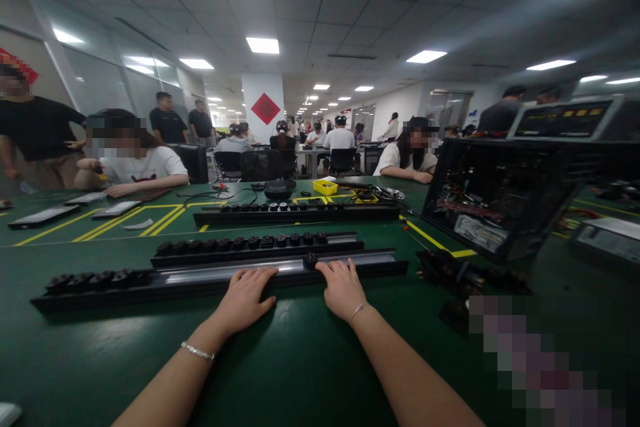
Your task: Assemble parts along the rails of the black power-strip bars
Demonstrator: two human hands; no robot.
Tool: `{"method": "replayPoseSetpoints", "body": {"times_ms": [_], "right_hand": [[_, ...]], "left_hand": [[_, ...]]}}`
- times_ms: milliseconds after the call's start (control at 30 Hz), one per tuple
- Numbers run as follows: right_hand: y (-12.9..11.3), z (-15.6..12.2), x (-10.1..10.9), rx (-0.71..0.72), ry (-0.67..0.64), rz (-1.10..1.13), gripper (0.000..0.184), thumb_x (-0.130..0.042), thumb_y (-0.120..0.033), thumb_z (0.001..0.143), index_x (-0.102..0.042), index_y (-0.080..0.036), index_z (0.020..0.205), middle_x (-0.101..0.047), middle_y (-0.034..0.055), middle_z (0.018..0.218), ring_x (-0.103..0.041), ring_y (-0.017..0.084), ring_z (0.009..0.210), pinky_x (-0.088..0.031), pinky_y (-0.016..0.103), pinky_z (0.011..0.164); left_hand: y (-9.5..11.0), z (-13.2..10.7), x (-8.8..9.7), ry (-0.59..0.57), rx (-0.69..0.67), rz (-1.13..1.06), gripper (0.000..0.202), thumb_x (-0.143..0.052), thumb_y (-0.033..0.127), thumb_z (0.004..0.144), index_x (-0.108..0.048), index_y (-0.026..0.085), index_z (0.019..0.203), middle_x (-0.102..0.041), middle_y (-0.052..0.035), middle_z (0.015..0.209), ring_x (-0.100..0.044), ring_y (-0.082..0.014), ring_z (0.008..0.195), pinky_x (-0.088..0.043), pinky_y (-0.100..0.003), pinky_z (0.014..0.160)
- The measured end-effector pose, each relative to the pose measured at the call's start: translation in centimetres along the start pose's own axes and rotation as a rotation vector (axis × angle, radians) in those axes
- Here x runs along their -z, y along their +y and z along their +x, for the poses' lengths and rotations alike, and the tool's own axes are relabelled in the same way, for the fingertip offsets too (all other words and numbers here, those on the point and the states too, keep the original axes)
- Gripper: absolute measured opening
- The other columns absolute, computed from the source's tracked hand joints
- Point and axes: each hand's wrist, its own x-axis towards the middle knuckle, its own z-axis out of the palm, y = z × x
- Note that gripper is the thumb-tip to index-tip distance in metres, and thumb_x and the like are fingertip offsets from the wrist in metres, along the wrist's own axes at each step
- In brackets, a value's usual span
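Observation:
A long black rail (150, 280) with a shiny metal channel lies across the green table (300, 360) in front of me. Black socket modules sit in its left end. My left hand (243, 298) rests on the rail's middle, fingers curled over its near edge. Just to the right, my right hand (341, 287) lies on the same rail, fingers stretched toward a single black module (311, 257) seated in the channel. A second rail (255, 245), with several modules in it, lies just behind. A third rail (295, 213) lies farther back.
An open black computer case (500, 197) stands at the right, loose black parts (465, 273) beside it. A yellow bin (325, 186) and cables sit at the far middle. Seated persons work across the table at the left and right, others stand behind.

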Motion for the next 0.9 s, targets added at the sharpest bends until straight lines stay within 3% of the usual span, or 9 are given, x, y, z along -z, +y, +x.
{"method": "replayPoseSetpoints", "body": {"times_ms": [667,900], "right_hand": [[0.54,0.64,0.00,0.017,0.055,0.057,0.041,-0.040,-0.011,0.073,-0.053,-0.026,0.108,-0.060,0.0037,0.100,-0.047,0.016,0.101,-0.014,0.037,0.101],[0.53,0.53,0.29,0.012,0.043,0.061,0.040,-0.042,-0.012,0.073,-0.053,-0.024,0.109,-0.060,0.0044,0.101,-0.046,0.017,0.102,-0.013,0.038,0.102]], "left_hand": [[-0.14,-0.13,-0.08,0.008,0.006,0.027,0.051,-0.048,0.037,0.076,-0.040,0.026,0.126,-0.053,-0.0037,0.125,-0.047,-0.0225,0.112,-0.023,-0.042,0.098],[-0.08,-0.16,0.00,0.006,0.007,0.013,0.053,-0.048,0.037,0.077,-0.038,0.027,0.128,-0.052,-0.0036,0.126,-0.046,-0.0223,0.113,-0.023,-0.042,0.099]]}}
